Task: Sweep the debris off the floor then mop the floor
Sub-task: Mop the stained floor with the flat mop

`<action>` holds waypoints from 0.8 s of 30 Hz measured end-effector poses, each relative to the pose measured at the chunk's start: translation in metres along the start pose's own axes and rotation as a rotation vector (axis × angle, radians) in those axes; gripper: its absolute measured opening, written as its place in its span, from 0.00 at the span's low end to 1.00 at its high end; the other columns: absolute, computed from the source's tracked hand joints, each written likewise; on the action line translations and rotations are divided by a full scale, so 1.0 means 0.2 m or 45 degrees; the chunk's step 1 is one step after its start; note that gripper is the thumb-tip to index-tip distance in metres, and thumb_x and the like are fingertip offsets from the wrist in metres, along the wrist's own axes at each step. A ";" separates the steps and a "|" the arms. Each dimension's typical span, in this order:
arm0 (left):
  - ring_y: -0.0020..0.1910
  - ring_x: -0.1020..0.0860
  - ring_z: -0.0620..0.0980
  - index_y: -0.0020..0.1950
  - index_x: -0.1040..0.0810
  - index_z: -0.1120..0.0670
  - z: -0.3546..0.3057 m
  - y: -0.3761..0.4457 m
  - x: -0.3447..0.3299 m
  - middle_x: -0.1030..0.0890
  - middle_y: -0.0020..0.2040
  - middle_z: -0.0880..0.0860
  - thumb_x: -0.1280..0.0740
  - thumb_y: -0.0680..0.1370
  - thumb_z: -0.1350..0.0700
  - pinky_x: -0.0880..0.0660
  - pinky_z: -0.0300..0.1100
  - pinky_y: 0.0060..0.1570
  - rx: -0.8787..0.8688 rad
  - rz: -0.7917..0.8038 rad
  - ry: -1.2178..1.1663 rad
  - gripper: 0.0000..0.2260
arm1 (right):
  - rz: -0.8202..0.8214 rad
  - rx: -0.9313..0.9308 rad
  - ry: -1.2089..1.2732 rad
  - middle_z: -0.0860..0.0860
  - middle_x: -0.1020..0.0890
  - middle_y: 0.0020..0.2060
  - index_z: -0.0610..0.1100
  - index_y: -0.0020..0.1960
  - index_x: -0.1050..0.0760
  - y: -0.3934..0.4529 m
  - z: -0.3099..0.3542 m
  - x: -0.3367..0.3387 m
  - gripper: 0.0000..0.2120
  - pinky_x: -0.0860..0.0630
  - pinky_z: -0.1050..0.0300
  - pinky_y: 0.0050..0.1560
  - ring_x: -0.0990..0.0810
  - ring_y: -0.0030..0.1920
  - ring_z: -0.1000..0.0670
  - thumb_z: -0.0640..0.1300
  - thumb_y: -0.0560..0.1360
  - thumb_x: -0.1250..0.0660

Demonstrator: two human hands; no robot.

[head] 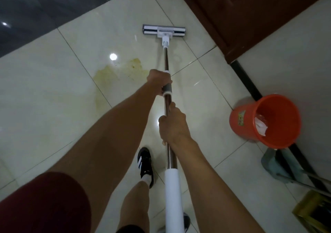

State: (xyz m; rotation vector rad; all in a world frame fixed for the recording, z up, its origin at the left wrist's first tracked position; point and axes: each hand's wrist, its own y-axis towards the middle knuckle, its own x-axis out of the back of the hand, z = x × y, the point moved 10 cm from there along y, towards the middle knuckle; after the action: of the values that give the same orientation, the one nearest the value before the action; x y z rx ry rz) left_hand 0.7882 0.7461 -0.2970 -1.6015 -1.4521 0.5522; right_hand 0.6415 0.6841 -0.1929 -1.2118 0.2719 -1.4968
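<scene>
Mop (167,93) head (164,30) lies straight ahead beyond the yellow stain (116,71); left hand (159,80), nearer it, and right hand (172,123) each clamp a grip round the handle.

A home: glossy tiled floor (53,107), wooden door (250,17), orange wastebasket (250,125).

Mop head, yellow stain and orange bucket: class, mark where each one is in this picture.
mop head (164,30): head view, on the white centre bracket.
yellow stain (114,73): head view, on its middle, on the tile left of the handle.
orange bucket (241,123): head view, on its outer wall near the sticker.
</scene>
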 end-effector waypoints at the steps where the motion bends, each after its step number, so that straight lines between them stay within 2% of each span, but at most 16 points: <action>1: 0.37 0.15 0.60 0.47 0.21 0.63 0.01 0.00 0.02 0.17 0.35 0.57 0.27 0.76 0.59 0.17 0.59 0.35 0.008 0.008 0.012 0.07 | 0.009 -0.001 -0.015 0.43 0.21 0.60 0.44 0.77 0.39 -0.02 0.01 -0.02 0.24 0.18 0.50 0.55 0.18 0.55 0.43 0.38 0.82 0.40; 3: 0.39 0.15 0.60 0.47 0.21 0.63 0.07 -0.03 0.05 0.17 0.38 0.58 0.27 0.76 0.59 0.17 0.60 0.38 0.025 0.027 0.034 0.08 | 0.031 0.001 -0.048 0.43 0.21 0.62 0.44 0.79 0.42 -0.09 0.01 -0.06 0.26 0.21 0.55 0.53 0.18 0.57 0.44 0.37 0.82 0.41; 6: 0.40 0.15 0.61 0.50 0.22 0.63 0.19 -0.10 0.08 0.17 0.42 0.60 0.26 0.74 0.60 0.17 0.56 0.37 0.056 0.046 0.049 0.09 | 0.067 0.002 -0.043 0.43 0.21 0.61 0.45 0.78 0.42 -0.18 -0.06 -0.11 0.25 0.21 0.56 0.51 0.18 0.56 0.44 0.37 0.83 0.42; 10: 0.38 0.15 0.59 0.51 0.21 0.63 0.37 -0.26 0.07 0.18 0.38 0.57 0.28 0.76 0.59 0.17 0.56 0.35 0.062 0.021 -0.011 0.08 | 0.085 0.020 -0.058 0.44 0.22 0.64 0.45 0.78 0.41 -0.33 -0.24 -0.13 0.25 0.22 0.56 0.57 0.18 0.58 0.46 0.37 0.83 0.41; 13: 0.39 0.15 0.60 0.52 0.21 0.64 0.57 -0.42 0.06 0.17 0.39 0.58 0.29 0.77 0.59 0.16 0.57 0.38 0.068 -0.020 -0.037 0.09 | 0.100 0.136 -0.125 0.44 0.22 0.65 0.43 0.78 0.40 -0.49 -0.40 -0.13 0.25 0.23 0.57 0.59 0.19 0.61 0.46 0.37 0.82 0.40; 16: 0.42 0.15 0.62 0.54 0.22 0.66 0.84 -0.60 0.03 0.16 0.46 0.63 0.29 0.76 0.61 0.16 0.58 0.42 0.087 -0.046 -0.081 0.10 | 0.094 0.214 -0.231 0.44 0.20 0.61 0.42 0.75 0.36 -0.67 -0.60 -0.15 0.22 0.23 0.60 0.57 0.18 0.59 0.47 0.38 0.82 0.39; 20: 0.46 0.15 0.64 0.58 0.22 0.67 1.23 -0.86 -0.05 0.17 0.51 0.67 0.28 0.75 0.64 0.17 0.60 0.47 0.126 -0.128 -0.151 0.14 | 0.132 0.223 -0.325 0.45 0.19 0.61 0.42 0.70 0.29 -0.87 -0.97 -0.16 0.16 0.23 0.58 0.62 0.18 0.59 0.48 0.43 0.83 0.39; 24: 0.52 0.17 0.65 0.58 0.21 0.68 1.59 -1.09 -0.20 0.18 0.55 0.66 0.27 0.74 0.64 0.19 0.62 0.51 0.129 -0.189 -0.256 0.14 | 0.191 0.388 -0.532 0.44 0.19 0.54 0.42 0.69 0.29 -1.08 -1.31 -0.12 0.15 0.19 0.54 0.56 0.17 0.52 0.46 0.42 0.83 0.40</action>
State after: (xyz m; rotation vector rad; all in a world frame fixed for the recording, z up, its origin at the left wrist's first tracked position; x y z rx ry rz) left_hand 0.4036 0.7893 -0.2894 -1.3769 -1.6491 0.7045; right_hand 0.3025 0.6638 -0.1658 -1.1943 -0.1397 -1.0783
